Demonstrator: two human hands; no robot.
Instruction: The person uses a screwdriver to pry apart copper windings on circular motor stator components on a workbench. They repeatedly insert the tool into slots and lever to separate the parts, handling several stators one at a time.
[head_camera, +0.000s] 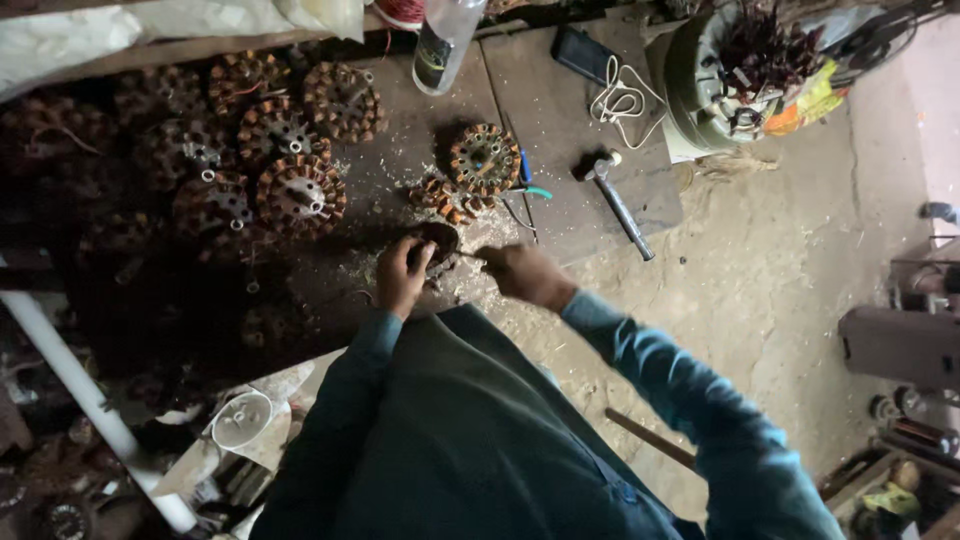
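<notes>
Two hands at work at the near edge of a dark wooden desk (560, 150). Left hand (400, 275): fingers closed around a small dark round part (440, 238), held down against the desk top. Right hand (525, 272): fist clamped on a thin tool (468, 256); its tip reaches to the dark part, just beside the left fingers. Tool type too small to tell. Both sleeves blue-green.

Pale shavings scattered on the desk around the hands.

Just beyond the hands: one copper-wound stator (484, 158) lying flat, with a broken wound piece (440, 196) touching its near-left side. Farther left, a cluster of similar wound stators (290, 150), packed close, some in shadow.

Right of the lone stator: a hammer (615, 195), head toward the stator, handle pointing to the desk's near-right corner. A blue-handled tool (527, 172) lies between stator and hammer.

Far edge: clear plastic bottle (445, 40), dark phone (583, 52), coiled white cable (622, 100).

Concrete floor (800, 280) to the right.
</notes>
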